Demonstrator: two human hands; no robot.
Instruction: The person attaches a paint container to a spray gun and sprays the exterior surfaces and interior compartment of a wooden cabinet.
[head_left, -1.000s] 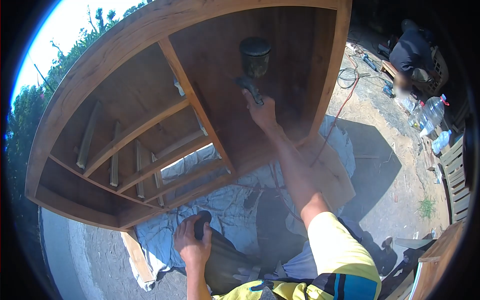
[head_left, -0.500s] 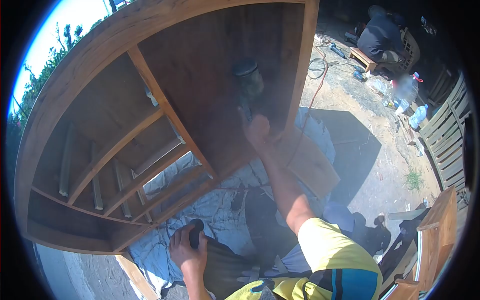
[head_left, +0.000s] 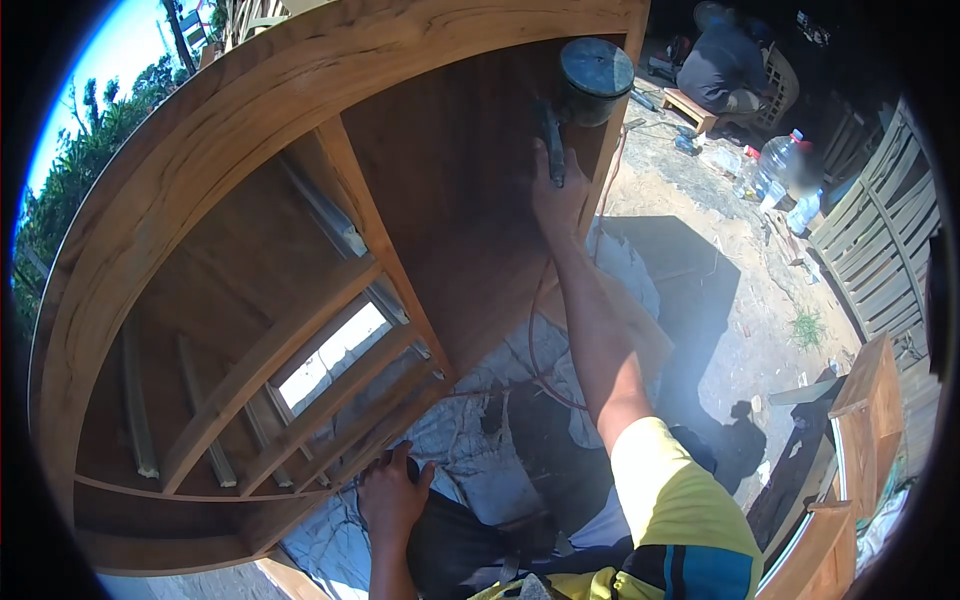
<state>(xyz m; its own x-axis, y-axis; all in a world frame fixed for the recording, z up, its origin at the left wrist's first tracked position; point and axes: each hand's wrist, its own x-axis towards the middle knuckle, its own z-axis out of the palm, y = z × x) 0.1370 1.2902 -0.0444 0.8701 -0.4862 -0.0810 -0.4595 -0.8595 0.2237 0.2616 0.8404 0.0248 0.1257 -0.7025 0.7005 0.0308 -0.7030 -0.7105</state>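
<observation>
A spray gun [head_left: 552,140] with a round cup [head_left: 597,68] on top is in my right hand [head_left: 562,195], its fingers wrapped round the handle. It is inside the large upper compartment of a curved wooden cabinet [head_left: 230,95], near the right side board. My left hand [head_left: 393,490] is low, by the cabinet's bottom edge, around a small dark round object [head_left: 411,468] that is mostly hidden. Wooden slats [head_left: 290,385] and a divider [head_left: 375,230] cross the cabinet's left part.
A cloth [head_left: 480,440] covers the ground under the cabinet, with a reddish hose [head_left: 535,340] across it. A person [head_left: 722,65] sits at the back right near bottles [head_left: 775,160]. Wooden pieces [head_left: 868,430] and a slatted panel [head_left: 880,225] stand at right.
My right hand has moved up and right with the spray gun, towards the side board. The view has shifted, and my left hand is lower, closer to the cabinet edge.
</observation>
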